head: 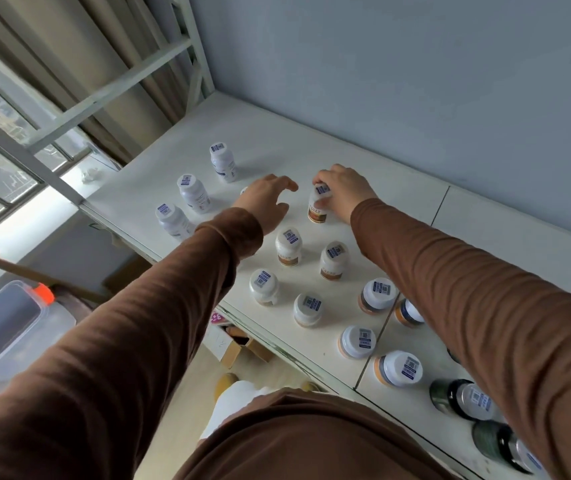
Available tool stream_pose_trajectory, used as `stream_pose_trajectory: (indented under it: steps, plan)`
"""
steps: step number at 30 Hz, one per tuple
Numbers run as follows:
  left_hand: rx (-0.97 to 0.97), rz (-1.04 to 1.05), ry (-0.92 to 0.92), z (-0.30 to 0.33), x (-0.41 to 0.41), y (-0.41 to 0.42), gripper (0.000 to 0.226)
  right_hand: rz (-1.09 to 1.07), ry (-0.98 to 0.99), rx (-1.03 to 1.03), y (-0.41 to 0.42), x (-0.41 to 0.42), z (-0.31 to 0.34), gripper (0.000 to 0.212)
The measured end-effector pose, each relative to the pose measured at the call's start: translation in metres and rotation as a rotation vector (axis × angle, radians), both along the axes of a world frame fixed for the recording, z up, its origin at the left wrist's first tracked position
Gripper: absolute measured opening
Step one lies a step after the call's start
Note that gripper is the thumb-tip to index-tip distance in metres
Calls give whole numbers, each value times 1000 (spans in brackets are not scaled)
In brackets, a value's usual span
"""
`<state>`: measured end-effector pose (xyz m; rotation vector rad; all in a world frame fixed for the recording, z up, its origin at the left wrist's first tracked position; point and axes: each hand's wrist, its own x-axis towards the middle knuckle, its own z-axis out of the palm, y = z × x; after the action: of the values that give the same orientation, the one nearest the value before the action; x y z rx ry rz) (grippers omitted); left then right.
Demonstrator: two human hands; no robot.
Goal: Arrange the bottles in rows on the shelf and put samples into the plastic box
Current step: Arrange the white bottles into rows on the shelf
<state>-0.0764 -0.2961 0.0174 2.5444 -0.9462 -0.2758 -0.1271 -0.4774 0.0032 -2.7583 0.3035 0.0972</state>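
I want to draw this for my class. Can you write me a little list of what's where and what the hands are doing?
place: white shelf against a blue wall
bottles: many, upright, in rough rows
right hand: grips the cap of a brown-label bottle
left hand: open, holding nothing
purple-label bottles: three in a line at the left
dark jars: at the near right
plastic box: lower left, off the shelf

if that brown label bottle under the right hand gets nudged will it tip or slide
The brown-label bottle looks tall for its base, so it probably tips rather than slides. The right hand grips its cap, steadying it. The smooth shelf may allow sliding.
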Motion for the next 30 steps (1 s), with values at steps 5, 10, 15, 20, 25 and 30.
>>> stream_pose_trajectory:
  steps: [5,10,15,20,25,30]
  plan:
    - [6,3,-17,3,-11,6,38,-8,38,30,4,-3,0,50]
    - [6,1,-53,7,-23,14,37,14,-37,-2,2,-21,18,47]
    - [-37,-21,-157,18,-46,30,37,93,-148,-7,19,-55,42,35]
    - [-51,-42,-242,30,-83,61,40,140,-169,-16,45,-103,51,32]
    - [-29,-13,-242,28,-128,95,42,174,-95,11,69,-150,45,37]
    - [-19,-4,-201,9,-160,111,43,234,-20,8,85,-172,29,37]
